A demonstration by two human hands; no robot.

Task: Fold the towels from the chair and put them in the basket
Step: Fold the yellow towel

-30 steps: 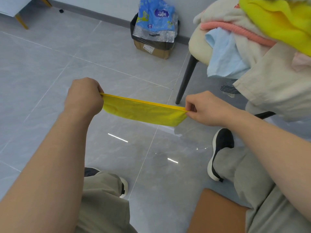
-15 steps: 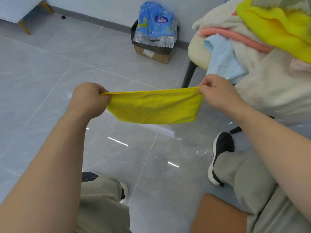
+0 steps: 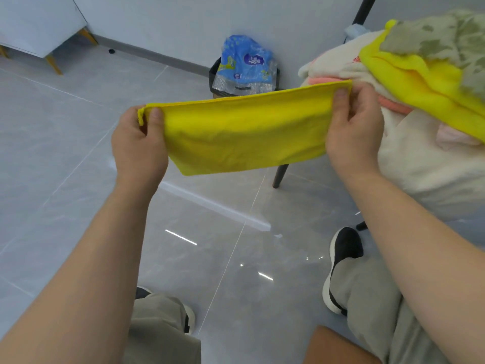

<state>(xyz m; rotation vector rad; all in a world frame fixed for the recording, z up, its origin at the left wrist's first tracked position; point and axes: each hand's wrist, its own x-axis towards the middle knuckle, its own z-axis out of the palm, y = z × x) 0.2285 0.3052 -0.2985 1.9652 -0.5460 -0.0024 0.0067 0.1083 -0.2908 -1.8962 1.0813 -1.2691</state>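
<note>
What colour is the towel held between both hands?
The towel is plain bright yellow, clearest in the head view.

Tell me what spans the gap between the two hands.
In the head view, a yellow towel stretches taut between the left hand and the right hand, each pinching a top corner.

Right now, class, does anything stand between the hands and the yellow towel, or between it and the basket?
Nothing: left hand and right hand pinch the yellow towel. No basket is in view, so that path is unclear.
</note>
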